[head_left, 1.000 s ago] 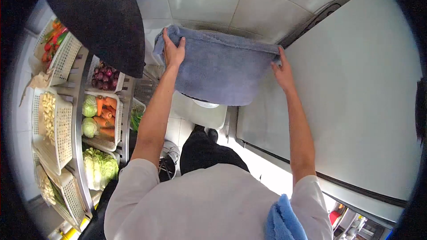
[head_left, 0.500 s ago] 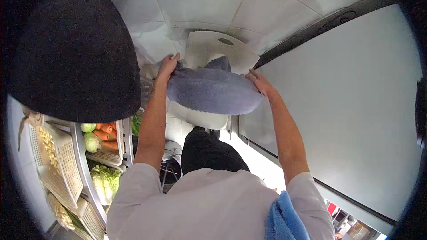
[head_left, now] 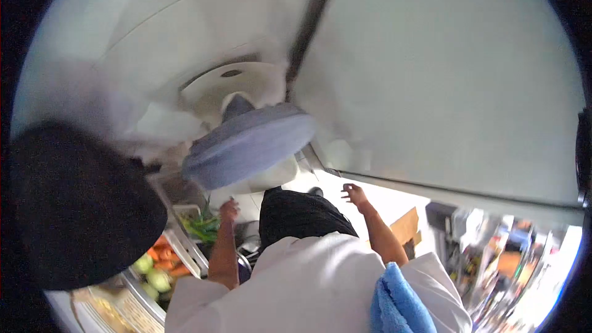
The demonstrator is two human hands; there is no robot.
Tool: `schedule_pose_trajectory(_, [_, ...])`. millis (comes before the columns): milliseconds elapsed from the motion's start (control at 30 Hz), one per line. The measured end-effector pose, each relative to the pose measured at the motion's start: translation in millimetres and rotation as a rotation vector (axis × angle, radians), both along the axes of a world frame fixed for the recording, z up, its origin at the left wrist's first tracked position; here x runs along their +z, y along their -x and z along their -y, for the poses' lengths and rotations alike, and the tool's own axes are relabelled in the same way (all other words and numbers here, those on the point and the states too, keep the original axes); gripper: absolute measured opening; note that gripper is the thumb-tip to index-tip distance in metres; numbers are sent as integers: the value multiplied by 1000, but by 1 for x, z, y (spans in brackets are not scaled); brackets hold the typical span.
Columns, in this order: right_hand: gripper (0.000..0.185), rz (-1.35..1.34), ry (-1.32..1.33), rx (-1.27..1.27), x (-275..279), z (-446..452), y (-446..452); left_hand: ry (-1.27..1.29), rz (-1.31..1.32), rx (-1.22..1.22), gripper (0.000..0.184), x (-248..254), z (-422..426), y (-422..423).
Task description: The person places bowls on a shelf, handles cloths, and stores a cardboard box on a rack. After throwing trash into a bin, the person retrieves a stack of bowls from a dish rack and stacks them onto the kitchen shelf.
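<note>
A grey-blue cloth lies draped over the front of a white plastic seat or bin, whose back panel with an oval hole stands against the wall. My left hand is below the cloth's left part, apart from it, small and blurred, its fingers hard to make out. My right hand is to the lower right of the cloth, fingers apart, holding nothing. A blue towel rests on my right shoulder.
A black rounded object fills the left side. Below it are baskets with carrots, cabbages and green leaves. A large pale panel stands at the right. Cluttered shelves show at the lower right.
Both hands have let go of the grey-blue cloth and drawn back toward my body. The view has turned right, bringing the cluttered shelves further into sight.
</note>
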State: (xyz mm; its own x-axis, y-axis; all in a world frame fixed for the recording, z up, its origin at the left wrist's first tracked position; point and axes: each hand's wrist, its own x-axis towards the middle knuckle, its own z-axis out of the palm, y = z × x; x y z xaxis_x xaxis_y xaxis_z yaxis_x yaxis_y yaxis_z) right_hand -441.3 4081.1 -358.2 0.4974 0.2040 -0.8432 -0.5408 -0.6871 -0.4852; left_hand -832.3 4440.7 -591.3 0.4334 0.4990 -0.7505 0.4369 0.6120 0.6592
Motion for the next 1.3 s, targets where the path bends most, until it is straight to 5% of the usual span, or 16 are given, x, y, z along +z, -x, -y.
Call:
schedule_pose_trajectory(33, [38,-8,55,-83,-2,33,23,433,314,287,36,-16,28,1])
schedule_pose_trajectory(67, [38,-15,106,-166,-8,68,42,149,-291,-122,38,51,49,-59])
schedule_pose_trajectory(100, [38,-45,153,-259,-10,98,63,75,-294,-273,34,114,69,-104])
schedule_pose_trajectory(133, [38,-78,194,-348,-10,122,80,-471,100,-642,28,41,84,-97])
schedule_pose_trajectory(167, [38,-125,216,-396,-13,146,96,-334,57,-652,24,185,100,-176])
schedule_pose_trajectory(233, [38,-131,177,-448,-23,179,120,20,380,-630,29,264,146,-248])
schedule_pose_trajectory(367, [38,-60,-64,-504,-73,238,162,459,1341,-1440,67,522,264,-334])
schedule_pose_trajectory(567, [35,147,-147,-472,-69,275,176,848,2169,-1679,69,681,466,-281])
schedule_pose_trajectory(600, [34,189,-138,-475,-73,287,181,785,2151,-1648,35,691,492,-276])
schedule_pose_trajectory(633, [34,237,-176,-576,-85,302,188,737,2121,-1614,3,693,519,-268])
schedule_pose_trajectory(767, [44,23,-289,-1207,-48,375,204,242,1808,-1655,11,668,656,-269])
schedule_pose_trajectory(833, [47,194,-623,-1520,-27,404,212,584,1526,-1675,15,630,715,-317])
schedule_pose_trajectory(1000, [65,991,-1125,-1696,51,483,156,302,769,-1976,38,458,710,-385])
schedule_pose_trajectory(1100, [64,533,-1691,-1575,116,527,90,23,477,-1917,35,373,683,-405])
schedule_pose_trajectory(1167, [66,356,-1666,-1551,115,538,44,32,258,-1857,38,335,660,-431])
schedule_pose_trajectory(1300, [50,346,-640,-1255,61,560,-38,137,156,-1592,33,289,675,-515])
